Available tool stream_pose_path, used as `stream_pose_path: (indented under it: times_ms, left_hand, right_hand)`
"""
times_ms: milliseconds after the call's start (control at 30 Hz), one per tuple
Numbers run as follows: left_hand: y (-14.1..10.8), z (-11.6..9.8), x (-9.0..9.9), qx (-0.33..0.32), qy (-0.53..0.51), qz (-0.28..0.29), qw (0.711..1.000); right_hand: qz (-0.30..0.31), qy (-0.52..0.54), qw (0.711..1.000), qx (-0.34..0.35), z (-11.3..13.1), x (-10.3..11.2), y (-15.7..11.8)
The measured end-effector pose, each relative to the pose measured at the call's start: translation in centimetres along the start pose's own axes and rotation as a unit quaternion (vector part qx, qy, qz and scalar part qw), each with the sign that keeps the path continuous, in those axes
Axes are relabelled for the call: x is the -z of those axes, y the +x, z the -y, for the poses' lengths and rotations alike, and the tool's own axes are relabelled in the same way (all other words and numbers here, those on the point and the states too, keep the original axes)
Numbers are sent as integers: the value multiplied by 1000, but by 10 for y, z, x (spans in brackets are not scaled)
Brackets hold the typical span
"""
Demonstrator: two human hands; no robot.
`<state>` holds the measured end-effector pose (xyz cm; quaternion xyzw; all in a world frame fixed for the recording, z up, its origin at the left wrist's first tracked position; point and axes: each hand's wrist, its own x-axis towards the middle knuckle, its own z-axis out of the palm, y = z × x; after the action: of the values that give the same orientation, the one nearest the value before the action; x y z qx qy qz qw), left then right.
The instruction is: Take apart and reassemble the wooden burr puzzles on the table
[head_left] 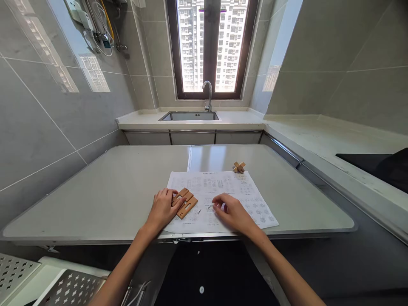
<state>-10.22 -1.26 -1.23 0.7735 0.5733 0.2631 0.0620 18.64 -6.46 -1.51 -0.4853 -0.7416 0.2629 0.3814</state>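
Observation:
My left hand (pixel 165 208) grips flat wooden puzzle pieces (pixel 187 207), its fingers over their far edge and the thumb across them. The pieces lie side by side on a printed sheet, tilted to the right; each shows a long slot, and the nearest has a dark mark like a 2. Over the same sheet (pixel 248 197) rests my right hand (pixel 232 212), fingers loosely bent, with nothing visible in them. Small dark marks or bits (pixel 209 207) lie by its fingertips, too small to name. An interlocked wooden burr puzzle (pixel 239 167) stands at the sheet's far right corner.
The sheet lies on a pale folding table (pixel 95 191) with a seam down its middle. Beyond are a counter with a sink (pixel 191 116), a faucet (pixel 208 95) and a window. A counter (pixel 344 131) runs along the right; a perforated rack (pixel 73 289) sits low at left.

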Motion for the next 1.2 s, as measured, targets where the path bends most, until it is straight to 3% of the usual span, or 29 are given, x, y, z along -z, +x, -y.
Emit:
stream_pose_path:
  times_ms: [233,400,767,867,967,1033,1100,1200]
  left_hand:
    - [0,-17,-6,-1,25,29,999]
    - [0,-10,-5,0,-12,29,1000]
    - [-4,-19,12,85,-183,-10,979]
    - [-7,-25,16,90,-216,-20,972]
    - [-10,-34,18,89,-295,4,951]
    - [-12,-41,17,84,-376,43,922]
    - [-12,-50,15,79,-437,84,892]
    - [-10,-64,11,74,-466,122,873]
  right_hand:
    - [60,-43,986,146,27,-25,14]
    - [90,-93,977,169,28,-30,24]
    - [128,-99,981,110,20,-26,26]
    - [107,-86,988,78,22,-21,21]
    - [37,5,999,-11,20,-18,18]
    - [-5,101,993,-62,15,-18,18]
    - [-32,185,979,-85,11,-19,20]
    - [-45,272,957,-85,9,-23,23]
